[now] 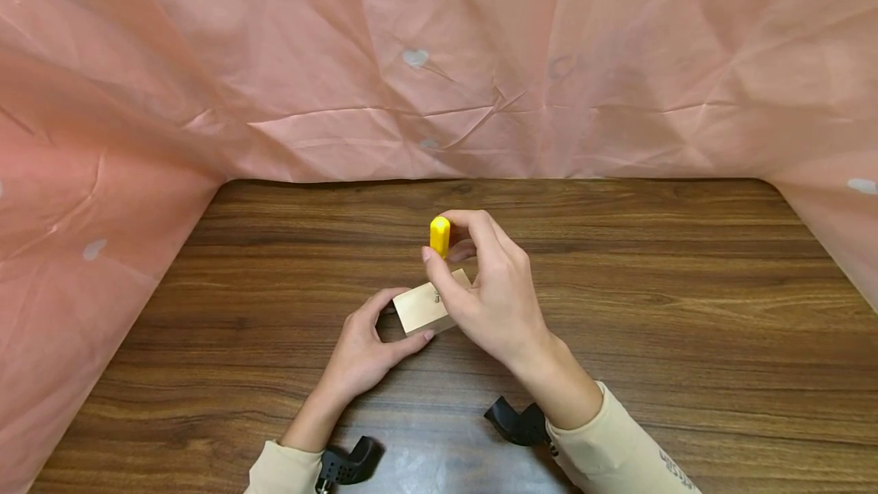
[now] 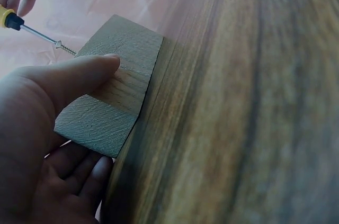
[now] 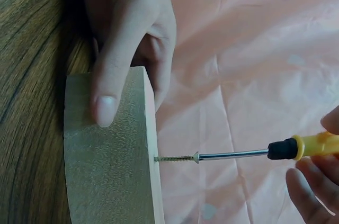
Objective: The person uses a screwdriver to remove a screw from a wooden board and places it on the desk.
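Note:
A pale wooden block (image 1: pixel 417 311) rests on the table, and my left hand (image 1: pixel 363 348) grips its left end between thumb and fingers. Upright in the block's top face stands a screw (image 3: pixel 177 158), with only its tip sunk in and most of the thread showing. The tip of a screwdriver (image 3: pixel 233 155) meets the screw's head, in line with it. Above the block, my right hand (image 1: pixel 504 292) pinches the screwdriver's yellow handle (image 1: pixel 440 236) between thumb and fingers. In the head view the right hand covers the block's right end and the screwdriver's shaft.
The dark brown wood-grain table (image 1: pixel 686 311) spreads out around both hands. Pink cloth (image 1: pixel 480 82) with pale heart shapes hangs along its back and both sides. Black wrist mounts (image 1: pixel 350 463) sit at both sleeves, near the table's front.

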### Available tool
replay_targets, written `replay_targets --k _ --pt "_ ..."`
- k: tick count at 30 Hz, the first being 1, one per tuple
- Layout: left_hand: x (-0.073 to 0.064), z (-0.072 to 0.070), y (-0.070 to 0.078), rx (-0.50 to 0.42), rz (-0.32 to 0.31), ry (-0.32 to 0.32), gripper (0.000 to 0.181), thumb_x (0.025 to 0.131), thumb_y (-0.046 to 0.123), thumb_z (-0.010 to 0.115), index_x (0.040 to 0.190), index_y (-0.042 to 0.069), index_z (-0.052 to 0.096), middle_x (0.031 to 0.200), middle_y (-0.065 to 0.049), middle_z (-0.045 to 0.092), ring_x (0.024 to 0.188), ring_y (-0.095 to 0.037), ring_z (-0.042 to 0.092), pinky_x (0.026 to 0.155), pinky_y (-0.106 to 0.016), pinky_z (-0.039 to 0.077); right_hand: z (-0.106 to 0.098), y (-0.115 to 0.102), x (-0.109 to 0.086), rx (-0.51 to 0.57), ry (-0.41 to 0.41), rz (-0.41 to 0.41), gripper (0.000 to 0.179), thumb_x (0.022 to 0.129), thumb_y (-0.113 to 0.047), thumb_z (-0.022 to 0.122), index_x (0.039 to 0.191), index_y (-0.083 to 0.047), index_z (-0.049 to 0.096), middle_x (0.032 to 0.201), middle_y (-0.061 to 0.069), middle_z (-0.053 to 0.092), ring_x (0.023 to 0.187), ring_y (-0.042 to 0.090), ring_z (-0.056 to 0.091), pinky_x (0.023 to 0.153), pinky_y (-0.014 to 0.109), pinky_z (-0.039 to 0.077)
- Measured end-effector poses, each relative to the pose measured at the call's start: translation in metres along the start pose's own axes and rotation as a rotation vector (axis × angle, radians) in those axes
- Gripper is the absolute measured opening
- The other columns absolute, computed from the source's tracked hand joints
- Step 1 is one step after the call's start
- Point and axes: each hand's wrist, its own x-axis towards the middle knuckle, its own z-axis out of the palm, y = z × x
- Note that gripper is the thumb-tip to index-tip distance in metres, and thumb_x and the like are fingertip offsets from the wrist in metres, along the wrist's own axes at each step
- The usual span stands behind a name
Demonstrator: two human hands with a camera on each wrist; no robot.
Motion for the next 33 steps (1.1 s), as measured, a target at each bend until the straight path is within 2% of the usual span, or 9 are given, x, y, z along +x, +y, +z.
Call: replay_targets --k 5,9,16,20,23,26,29,31,33 --pt "-0.0004 -0.0002 0.0013 -0.002 0.005 -0.002 0.054 0.082 0.027 0.095 0.13 0.027 0.071 0.122 0.006 0.076 0.109 -0.016 0.067 0.103 -0.043 0.047 0.0 0.0 -0.0005 0.007 -0.004 -0.011 0.021 0.091 -0.005 0.078 0.111 -0.002 0.07 0.097 0.007 0.067 0.088 0.014 0.069 0.077 0.027 0.062" --pt "-0.0003 -0.0006 0.0009 -0.009 0.004 -0.004 0.053 0.082 0.026 0.095 0.13 0.027 0.071 0.122 0.006 0.076 0.111 -0.016 0.067 0.105 -0.043 0.047 -0.0003 -0.0006 -0.0019 -0.013 0.007 0.016 0.031 0.087 -0.002 0.071 0.117 -0.002 0.068 0.095 0.006 0.069 0.083 0.016 0.071 0.073 0.027 0.06" --pt "0.0001 -0.0007 -0.0009 0.003 0.002 -0.004 0.055 0.083 0.028 0.095 0.132 0.027 0.071 0.124 0.004 0.076 0.111 -0.016 0.066 0.105 -0.045 0.047 0.0008 -0.001 -0.0011 -0.063 -0.009 -0.009 0.027 0.094 -0.013 0.082 0.118 -0.004 0.073 0.088 0.003 0.062 0.081 0.015 0.067 0.07 0.027 0.055" --pt "0.0004 -0.001 -0.0014 0.002 0.0 -0.005 0.055 0.082 0.027 0.095 0.132 0.027 0.071 0.125 0.005 0.076 0.114 -0.016 0.066 0.108 -0.045 0.046 0.0007 -0.0005 -0.0007 -0.052 -0.01 -0.018 0.042 0.092 -0.005 0.082 0.132 -0.002 0.069 0.091 0.005 0.068 0.085 0.016 0.07 0.074 0.026 0.057" --pt "0.0003 -0.0014 -0.0011 0.0 0.001 -0.005 0.055 0.082 0.025 0.095 0.131 0.027 0.071 0.127 0.006 0.075 0.116 -0.016 0.066 0.11 -0.045 0.046 0.0003 -0.0018 -0.0007 0.015 -0.018 0.02 0.05 0.09 0.001 0.082 0.136 0.001 0.061 0.097 0.008 0.077 0.087 0.018 0.077 0.081 0.025 0.062" --pt "0.0001 -0.0015 -0.0014 -0.001 0.003 -0.006 0.055 0.082 0.026 0.095 0.132 0.026 0.071 0.127 0.006 0.075 0.117 -0.016 0.066 0.11 -0.046 0.046 -0.0002 -0.0038 -0.0008 0.085 -0.026 0.068 0.043 0.089 0.002 0.084 0.124 0.001 0.06 0.099 0.011 0.081 0.089 0.019 0.082 0.081 0.028 0.065" --pt "-0.0001 -0.0012 -0.0017 -0.004 0.001 -0.005 0.055 0.083 0.028 0.094 0.133 0.026 0.071 0.126 0.005 0.075 0.116 -0.017 0.066 0.109 -0.046 0.046 -0.0005 -0.0043 -0.0008 0.092 -0.044 0.087 0.031 0.091 -0.001 0.083 0.116 0.0 0.065 0.104 0.01 0.082 0.093 0.019 0.081 0.083 0.031 0.065" --pt "-0.0002 -0.0012 -0.0018 -0.001 -0.002 -0.003 0.055 0.083 0.03 0.094 0.132 0.026 0.071 0.126 0.004 0.076 0.115 -0.017 0.066 0.109 -0.046 0.046 -0.0005 -0.0037 -0.0008 0.065 -0.064 0.086 0.025 0.094 -0.002 0.079 0.117 -0.003 0.069 0.109 0.007 0.08 0.096 0.017 0.078 0.084 0.031 0.063" --pt "-0.0004 -0.0015 -0.0018 0.003 -0.001 -0.001 0.054 0.084 0.031 0.094 0.132 0.026 0.071 0.125 0.004 0.076 0.114 -0.017 0.066 0.108 -0.046 0.046 -0.0003 -0.0035 -0.0007 0.034 -0.083 0.083 0.027 0.094 -0.003 0.074 0.121 -0.006 0.072 0.111 0.004 0.075 0.093 0.014 0.072 0.084 0.03 0.059"
